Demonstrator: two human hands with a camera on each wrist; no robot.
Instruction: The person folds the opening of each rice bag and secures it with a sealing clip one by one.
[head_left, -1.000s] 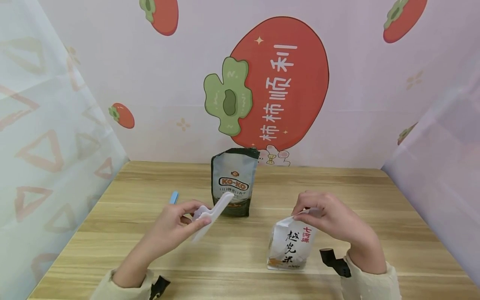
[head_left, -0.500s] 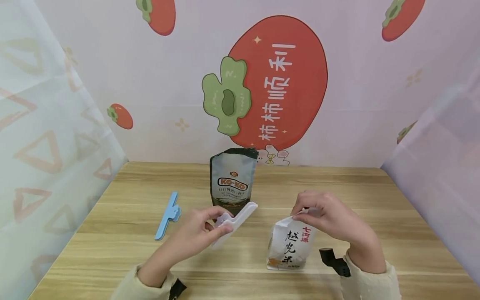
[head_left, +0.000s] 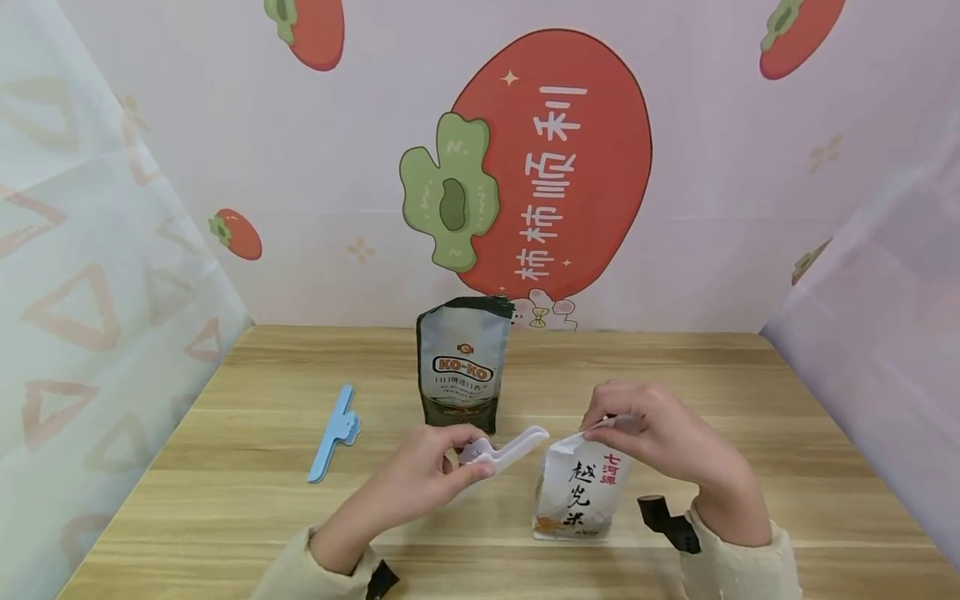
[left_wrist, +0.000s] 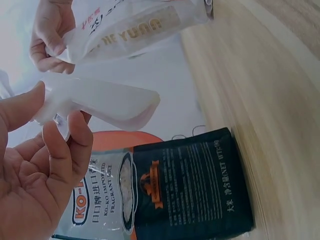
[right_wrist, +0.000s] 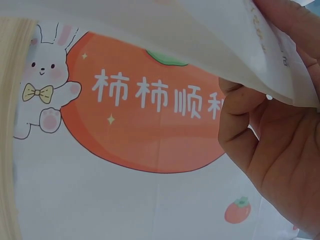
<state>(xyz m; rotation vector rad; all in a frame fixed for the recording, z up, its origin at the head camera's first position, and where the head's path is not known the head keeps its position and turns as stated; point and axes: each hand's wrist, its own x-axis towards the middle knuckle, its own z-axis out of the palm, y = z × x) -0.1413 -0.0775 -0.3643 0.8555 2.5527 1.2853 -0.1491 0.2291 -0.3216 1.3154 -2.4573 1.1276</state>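
My left hand (head_left: 423, 475) pinches a pale lilac bag clip (head_left: 513, 450) between thumb and fingers, its long bar pointing right, close to a small white rice bag (head_left: 577, 492). My right hand (head_left: 660, 429) pinches the top edge of that bag, which stands upright on the table with black and red lettering facing me. In the left wrist view the clip (left_wrist: 110, 102) lies between the left thumb and fingers, below the bag (left_wrist: 135, 32). The right wrist view shows the white bag top (right_wrist: 225, 45) between the right thumb and fingers.
Behind the left hand stands a grey and black KO-KO rice bag (head_left: 461, 367). A light blue bag clip (head_left: 333, 433) lies on the wooden table (head_left: 247, 517) at the left. A printed cloth backdrop (head_left: 705, 250) rises beyond the table's back edge.
My left hand has moved right with the lilac clip, bringing it close to the white bag. The blue clip has come into full view. The right hand keeps its place on the bag top.
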